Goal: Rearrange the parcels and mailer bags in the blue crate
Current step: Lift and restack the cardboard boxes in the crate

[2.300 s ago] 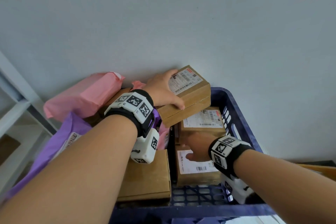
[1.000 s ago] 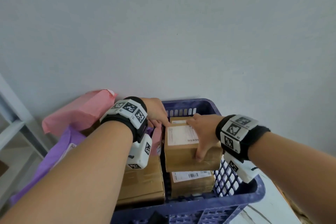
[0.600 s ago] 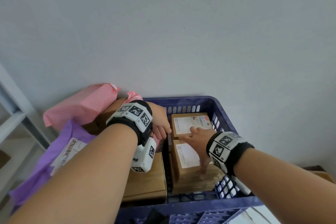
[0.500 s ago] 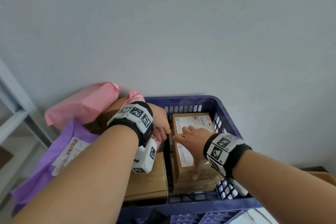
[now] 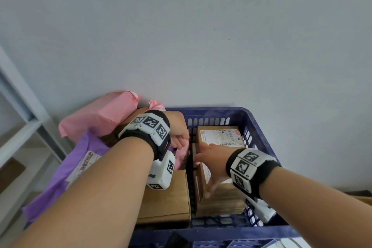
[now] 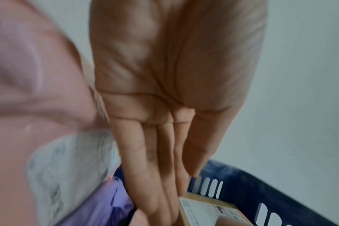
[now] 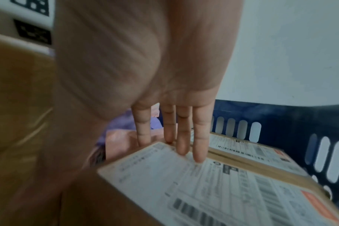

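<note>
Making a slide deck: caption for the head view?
Right hand flat on a labelled box in the blue crate.

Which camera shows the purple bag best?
The head view: the purple bag drapes over the blue crate's left side, its label showing. The left wrist view catches only a blurry purple corner, the right wrist view a purple scrap behind the fingers.

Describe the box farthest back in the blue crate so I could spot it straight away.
Start at the blue crate against the grey wall and follow its right-hand row to the slotted back wall. The far cardboard box lies there, label up. Unlike the near box under the right hand, nothing touches it, and its label has a red corner.
</note>
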The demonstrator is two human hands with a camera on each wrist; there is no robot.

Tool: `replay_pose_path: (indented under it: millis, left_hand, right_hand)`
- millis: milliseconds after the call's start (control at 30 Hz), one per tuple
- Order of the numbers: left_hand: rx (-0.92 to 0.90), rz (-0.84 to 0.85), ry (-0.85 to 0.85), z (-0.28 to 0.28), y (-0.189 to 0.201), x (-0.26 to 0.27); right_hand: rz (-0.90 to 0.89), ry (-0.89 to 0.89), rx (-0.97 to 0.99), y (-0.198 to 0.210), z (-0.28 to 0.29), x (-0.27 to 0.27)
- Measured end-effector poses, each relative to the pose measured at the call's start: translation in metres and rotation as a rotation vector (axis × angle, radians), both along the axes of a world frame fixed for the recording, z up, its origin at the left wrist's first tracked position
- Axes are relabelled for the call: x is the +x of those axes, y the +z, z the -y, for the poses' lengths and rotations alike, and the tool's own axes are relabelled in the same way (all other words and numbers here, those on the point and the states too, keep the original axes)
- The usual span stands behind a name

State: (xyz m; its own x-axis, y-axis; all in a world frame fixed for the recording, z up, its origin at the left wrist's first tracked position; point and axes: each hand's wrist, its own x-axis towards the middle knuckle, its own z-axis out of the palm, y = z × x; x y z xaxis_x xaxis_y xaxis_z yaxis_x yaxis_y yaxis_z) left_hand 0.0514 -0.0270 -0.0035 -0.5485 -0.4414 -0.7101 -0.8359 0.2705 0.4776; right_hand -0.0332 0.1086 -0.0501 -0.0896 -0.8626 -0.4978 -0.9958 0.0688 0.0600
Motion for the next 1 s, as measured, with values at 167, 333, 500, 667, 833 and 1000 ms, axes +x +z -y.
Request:
replay_pose_path:
  millis: [167,333,500,667,833,1000]
  left_hand:
    - [-0.428,-0.248,0.075,0.007,0.028,0.005]
    - [-0.732,-0.383,0.087,0.01,0.04,0.023]
    - [-0.818,-0.419,0.126,0.016,0.033,0.039]
    - [-0.752,-0.415,0.152,0.021,0.021,0.053]
    - [-0.758,-0.431,0.171,0.021,0.015,0.059]
    - [-0.713,-0.434,0.201,0.024,0.01,0.059]
  right_hand:
    - [0.165,-0.121,-0.198,0.019,0.011,-0.005]
    - [0.319,-0.073,-0.246,0.039,0.019,0.005]
    - [0.493,-0.016,-0.076,0.056,0.022,0.043]
    - [0.407,0.187,0.07,0.043,0.019,0.073]
    - [0.363,0.236,0.047,0.035,0.02,0.086]
    - [0.325,0.206,0.043,0.036,0.022,0.087]
